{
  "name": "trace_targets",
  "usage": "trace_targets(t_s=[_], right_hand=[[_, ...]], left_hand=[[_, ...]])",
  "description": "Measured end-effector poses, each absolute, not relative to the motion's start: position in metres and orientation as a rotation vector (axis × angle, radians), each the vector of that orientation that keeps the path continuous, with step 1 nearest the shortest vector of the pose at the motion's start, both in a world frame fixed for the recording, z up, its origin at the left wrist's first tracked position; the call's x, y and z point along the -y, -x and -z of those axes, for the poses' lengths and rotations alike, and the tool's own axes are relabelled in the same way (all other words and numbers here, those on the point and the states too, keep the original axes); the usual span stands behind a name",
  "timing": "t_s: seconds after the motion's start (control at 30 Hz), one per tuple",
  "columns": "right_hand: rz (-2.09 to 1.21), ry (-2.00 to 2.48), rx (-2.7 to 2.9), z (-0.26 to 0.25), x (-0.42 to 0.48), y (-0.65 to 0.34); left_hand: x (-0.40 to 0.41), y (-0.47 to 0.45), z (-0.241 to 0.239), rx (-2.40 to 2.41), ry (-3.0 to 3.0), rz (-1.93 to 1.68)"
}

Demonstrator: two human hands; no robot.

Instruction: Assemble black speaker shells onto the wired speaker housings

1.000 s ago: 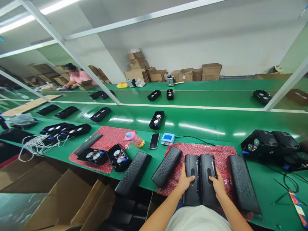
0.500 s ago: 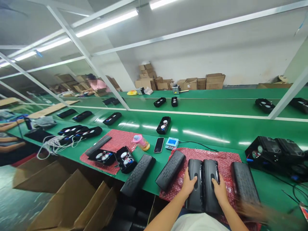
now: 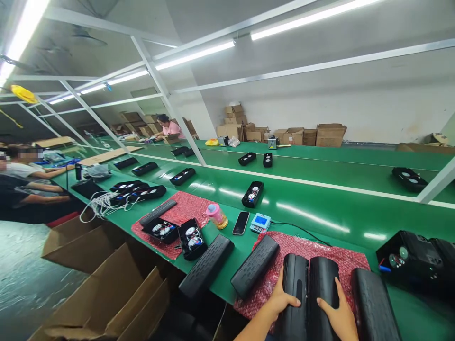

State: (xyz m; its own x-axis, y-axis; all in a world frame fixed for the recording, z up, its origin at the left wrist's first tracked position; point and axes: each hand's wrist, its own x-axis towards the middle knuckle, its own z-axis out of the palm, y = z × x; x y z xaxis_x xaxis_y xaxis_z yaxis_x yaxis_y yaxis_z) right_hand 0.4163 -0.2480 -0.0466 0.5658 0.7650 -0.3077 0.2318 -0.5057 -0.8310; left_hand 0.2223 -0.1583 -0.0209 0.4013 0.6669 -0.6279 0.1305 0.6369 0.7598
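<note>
Rolled slightly since the earlier frame, it seems, is the right housing [image 3: 324, 279]: its oval recess is no longer seen, while that of the left housing [image 3: 292, 274] is left facing up. By a clock read from that pair, the green bench [image 3: 223, 277] is stretched from eight round to three. Red bubble wrap [image 3: 341, 255] is spread below them (any lift cannot be told). One patterned casing [image 3: 255, 265] is laid at ten o'clock, a second patterned casing [image 3: 375, 303] at three. The left housing is clasped by the left hand [image 3: 280, 301], thumb over the top; the right housing is spanned by the right hand [image 3: 337, 310], thumb and forefinger spread wide. Side-by-side turning is judged to be in hand; next, steady, even support would be called for. Toward eleven, a phone [image 3: 241, 223] is placed.
</note>
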Motion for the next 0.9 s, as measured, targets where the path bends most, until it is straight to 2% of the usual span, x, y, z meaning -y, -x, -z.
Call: trace_targets(t_s=[0.13, 0.27, 0.37, 0.47, 0.57, 0.7, 0.9], right_hand=[[-0.831, 2.045, 0.71, 0.021, 0.237, -0.441], [-0.65, 2.028, 0.588, -0.024, 0.203, -0.482], [-0.678, 1.863, 0.405, -0.051, 0.154, -0.522], [-0.553, 1.984, 0.538, -0.054, 0.083, -0.562], [-0.646, 1.892, 0.59, -0.028, 0.001, -0.593], [-0.912, 1.723, 0.362, 0.025, -0.086, -0.617], [-0.859, 1.829, 0.45, 0.088, -0.121, -0.64]], left_hand=[[0.152, -0.244, -0.003, -1.466, -1.353, -0.265], [0.113, -0.265, -0.055, -1.569, -2.005, -0.143], [0.048, -0.287, -0.093, -1.58, -1.953, -0.293], [-0.04, -0.322, -0.109, -1.668, -1.823, -0.311], [-0.127, -0.364, -0.098, -1.797, -1.919, -0.155], [-0.208, -0.413, -0.054, -1.906, -1.901, 0.079], [-0.241, -0.441, 0.018, -1.966, -2.088, 0.163]])
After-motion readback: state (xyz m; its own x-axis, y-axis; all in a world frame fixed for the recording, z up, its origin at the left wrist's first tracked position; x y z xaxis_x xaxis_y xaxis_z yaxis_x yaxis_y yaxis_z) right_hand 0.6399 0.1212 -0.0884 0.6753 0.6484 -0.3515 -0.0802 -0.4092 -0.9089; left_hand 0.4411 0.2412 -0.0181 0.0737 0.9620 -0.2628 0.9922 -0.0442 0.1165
